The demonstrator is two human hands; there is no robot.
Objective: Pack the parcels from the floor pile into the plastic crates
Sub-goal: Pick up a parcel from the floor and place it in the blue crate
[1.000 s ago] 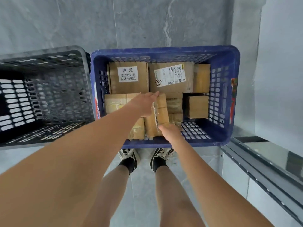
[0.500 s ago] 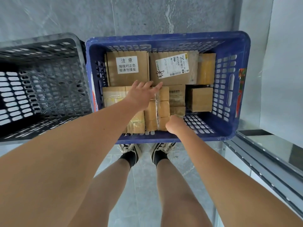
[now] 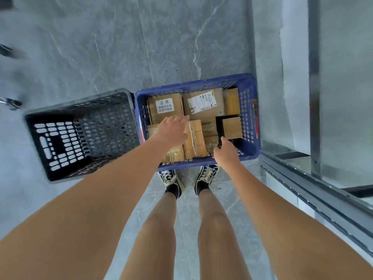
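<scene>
A blue plastic crate (image 3: 250, 118) stands on the floor just beyond my feet, holding several cardboard parcels. A tape-wrapped parcel (image 3: 195, 138) lies at its near side, between my hands. My left hand (image 3: 173, 129) hovers open over the parcels, fingers spread, just left of that parcel. My right hand (image 3: 226, 151) is open above the crate's near edge, to the right of the parcel, holding nothing. A box with a white warning label (image 3: 165, 107) and one with a shipping label (image 3: 202, 103) lie at the crate's far side. A dark grey crate (image 3: 80, 136) stands empty to the left.
Grey marble-look floor tiles (image 3: 141, 47) spread beyond the crates. A metal rail and glass panel (image 3: 314, 188) run along the right, close to the blue crate. My two legs and sneakers (image 3: 171, 180) stand right behind the crate. No floor pile is in view.
Both hands have let go of the tape-wrapped parcel, which now rests in the blue crate. My head has risen, so the crates look smaller and farther away.
</scene>
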